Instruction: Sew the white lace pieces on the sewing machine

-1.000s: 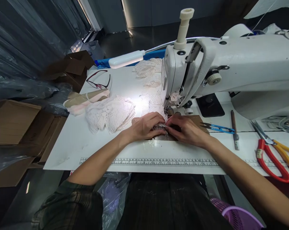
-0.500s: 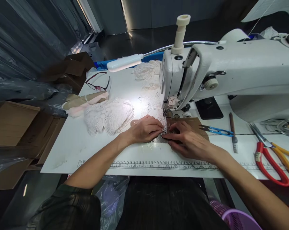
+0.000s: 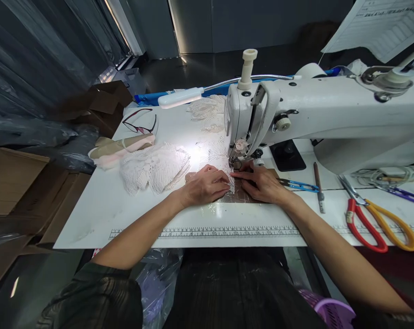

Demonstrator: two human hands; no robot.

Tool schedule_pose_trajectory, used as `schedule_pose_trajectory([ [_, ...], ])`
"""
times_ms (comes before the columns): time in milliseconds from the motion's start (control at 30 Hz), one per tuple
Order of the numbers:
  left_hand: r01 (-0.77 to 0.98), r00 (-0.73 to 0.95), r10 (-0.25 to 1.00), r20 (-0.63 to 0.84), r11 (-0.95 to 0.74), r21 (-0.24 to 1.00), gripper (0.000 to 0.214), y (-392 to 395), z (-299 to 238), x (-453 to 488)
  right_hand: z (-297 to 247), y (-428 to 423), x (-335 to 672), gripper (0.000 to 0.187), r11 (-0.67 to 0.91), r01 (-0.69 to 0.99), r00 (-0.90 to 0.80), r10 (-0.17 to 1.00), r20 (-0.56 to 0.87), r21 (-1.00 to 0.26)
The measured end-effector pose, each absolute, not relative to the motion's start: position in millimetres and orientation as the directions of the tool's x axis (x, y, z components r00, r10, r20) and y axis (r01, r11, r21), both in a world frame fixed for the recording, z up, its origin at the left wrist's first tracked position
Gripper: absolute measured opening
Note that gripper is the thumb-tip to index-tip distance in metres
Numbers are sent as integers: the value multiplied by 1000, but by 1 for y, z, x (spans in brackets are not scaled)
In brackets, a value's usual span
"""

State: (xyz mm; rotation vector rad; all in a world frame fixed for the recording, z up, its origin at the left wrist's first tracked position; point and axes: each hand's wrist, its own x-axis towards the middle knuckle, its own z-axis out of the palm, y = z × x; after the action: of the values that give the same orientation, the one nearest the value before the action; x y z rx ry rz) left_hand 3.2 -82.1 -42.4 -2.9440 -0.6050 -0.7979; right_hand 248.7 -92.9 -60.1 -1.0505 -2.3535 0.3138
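A strip of white lace (image 3: 232,185) runs up to the presser foot (image 3: 233,162) of the sewing machine (image 3: 316,107). On its left side lies my left hand (image 3: 207,185), fingers bent and pressed together with the tips on the lace edge. My right hand (image 3: 263,183) rests to the right of the strip. Its index finger reaches out to the lace just below the foot, while the other fingers lie apart on a brown plate (image 3: 243,197). The needle's tip is too small to make out.
Heaped white lace (image 3: 155,167) and eyeglasses (image 3: 140,122) lie on the table's left. Blue thread snips (image 3: 301,185), a brown-handled tool (image 3: 318,187) and scissors with red and orange handles (image 3: 368,214) lie right. A printed ruler (image 3: 227,233) follows the front edge; a lamp (image 3: 181,97) shines above.
The view has shifted, bringing more of the machine and a hanging paper into sight. My right hand has moved up along the lace, its index finger now nearer the presser foot.
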Motion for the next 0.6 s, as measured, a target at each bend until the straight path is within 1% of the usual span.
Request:
schedule_pose_trajectory([
  [167,338,834,291,469,-941,-16,14,-82,-37,5,-62,-91,250,37,679,611,-560,734,383,-407],
  [267,324,867,277,415,-945,-46,17,-87,-32,6,-60,-91,250,37,685,607,-565,729,386,-404],
  [400,320,906,295,303,-947,-36,19,-93,-23,10,-59,-92,251,36,695,606,-594,719,363,-386],
  [600,382,890,373,261,-924,16,25,-92,-21,15,-61,-94,252,35,671,633,-595,741,312,-386],
])
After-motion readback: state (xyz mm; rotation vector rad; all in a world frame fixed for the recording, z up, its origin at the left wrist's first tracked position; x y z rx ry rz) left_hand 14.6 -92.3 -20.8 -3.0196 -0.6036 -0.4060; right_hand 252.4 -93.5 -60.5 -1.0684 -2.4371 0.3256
